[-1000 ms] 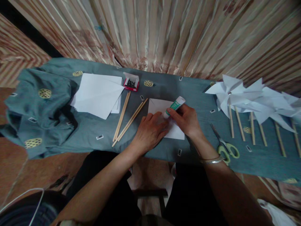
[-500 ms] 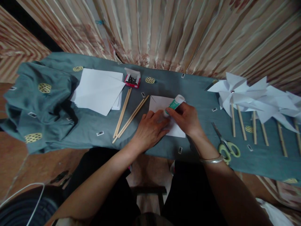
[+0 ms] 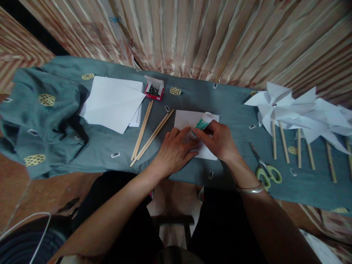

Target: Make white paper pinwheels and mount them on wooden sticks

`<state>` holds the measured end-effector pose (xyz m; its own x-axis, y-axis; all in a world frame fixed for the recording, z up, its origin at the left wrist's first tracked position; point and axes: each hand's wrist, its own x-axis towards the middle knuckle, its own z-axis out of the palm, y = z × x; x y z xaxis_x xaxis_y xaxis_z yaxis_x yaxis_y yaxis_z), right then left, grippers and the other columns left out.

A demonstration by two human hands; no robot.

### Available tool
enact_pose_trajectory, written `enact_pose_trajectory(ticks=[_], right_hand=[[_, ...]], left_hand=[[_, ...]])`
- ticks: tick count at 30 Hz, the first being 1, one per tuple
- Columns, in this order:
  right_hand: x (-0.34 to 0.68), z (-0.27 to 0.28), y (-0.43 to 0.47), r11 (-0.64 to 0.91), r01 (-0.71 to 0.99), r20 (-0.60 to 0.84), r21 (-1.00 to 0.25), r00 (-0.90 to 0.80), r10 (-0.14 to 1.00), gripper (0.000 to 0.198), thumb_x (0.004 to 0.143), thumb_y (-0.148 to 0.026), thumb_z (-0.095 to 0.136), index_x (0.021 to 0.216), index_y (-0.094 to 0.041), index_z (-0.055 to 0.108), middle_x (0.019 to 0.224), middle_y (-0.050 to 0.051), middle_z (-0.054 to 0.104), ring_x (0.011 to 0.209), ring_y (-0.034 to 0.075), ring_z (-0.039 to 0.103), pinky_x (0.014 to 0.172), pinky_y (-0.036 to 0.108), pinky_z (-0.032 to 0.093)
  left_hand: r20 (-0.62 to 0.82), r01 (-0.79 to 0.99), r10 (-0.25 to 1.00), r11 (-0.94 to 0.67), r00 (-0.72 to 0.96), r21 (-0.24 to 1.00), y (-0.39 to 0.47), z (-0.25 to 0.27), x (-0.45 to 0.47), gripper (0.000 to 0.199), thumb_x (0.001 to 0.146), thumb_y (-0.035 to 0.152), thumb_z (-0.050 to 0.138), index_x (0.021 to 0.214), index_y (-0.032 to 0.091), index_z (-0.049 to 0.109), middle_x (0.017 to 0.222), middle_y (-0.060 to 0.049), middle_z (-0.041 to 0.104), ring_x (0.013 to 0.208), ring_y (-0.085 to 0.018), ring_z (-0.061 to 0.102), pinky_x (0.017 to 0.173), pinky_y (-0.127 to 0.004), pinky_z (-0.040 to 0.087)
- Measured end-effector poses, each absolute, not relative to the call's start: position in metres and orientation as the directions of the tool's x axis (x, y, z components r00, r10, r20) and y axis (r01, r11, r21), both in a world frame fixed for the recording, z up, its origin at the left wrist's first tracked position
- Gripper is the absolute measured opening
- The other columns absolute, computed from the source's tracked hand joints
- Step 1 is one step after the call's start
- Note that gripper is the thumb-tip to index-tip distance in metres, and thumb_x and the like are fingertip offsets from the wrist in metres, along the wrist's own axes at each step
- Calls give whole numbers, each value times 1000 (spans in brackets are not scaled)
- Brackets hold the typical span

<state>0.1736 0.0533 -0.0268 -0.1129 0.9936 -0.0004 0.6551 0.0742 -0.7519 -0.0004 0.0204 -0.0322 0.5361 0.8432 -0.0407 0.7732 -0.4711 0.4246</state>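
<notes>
A white sheet of paper [image 3: 206, 151] lies on the cloth in front of me, partly covered by both hands. My left hand [image 3: 176, 149] rests on its left side, fingers stretched out and pressing it down. In my right hand [image 3: 220, 138] is a green and white glue stick [image 3: 202, 122], gripped between thumb and fingers. It is tilted, with its lower end down at the paper near my left fingertips. The exact contact point is hidden by the fingers.
Left of the paper lie several wooden sticks [image 3: 153, 138], a stack of white paper [image 3: 114, 102] and an open red box [image 3: 154, 89] of small metal pins. To the right are green-handled scissors [image 3: 264, 168] and several white paper pinwheels [image 3: 275, 106] on sticks.
The glue stick has moved slightly down and to the left over the paper. My left hand stays in place on the sheet. The camera view has shifted a little.
</notes>
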Motion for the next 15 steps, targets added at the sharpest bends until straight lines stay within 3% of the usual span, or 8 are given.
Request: enact_pose_trajectory(ticks=[15], right_hand=[[175, -16, 47, 214, 778, 25, -591, -248, 969, 16, 85, -35, 63, 88, -19, 66, 79, 6, 71, 71, 21, 66, 66, 32, 49]], left_hand=[[-69, 780, 847, -451, 528, 434, 20, -31, 0, 37, 96, 47, 51, 128, 34, 65, 153, -8, 40, 122, -33, 42, 99, -53, 41]])
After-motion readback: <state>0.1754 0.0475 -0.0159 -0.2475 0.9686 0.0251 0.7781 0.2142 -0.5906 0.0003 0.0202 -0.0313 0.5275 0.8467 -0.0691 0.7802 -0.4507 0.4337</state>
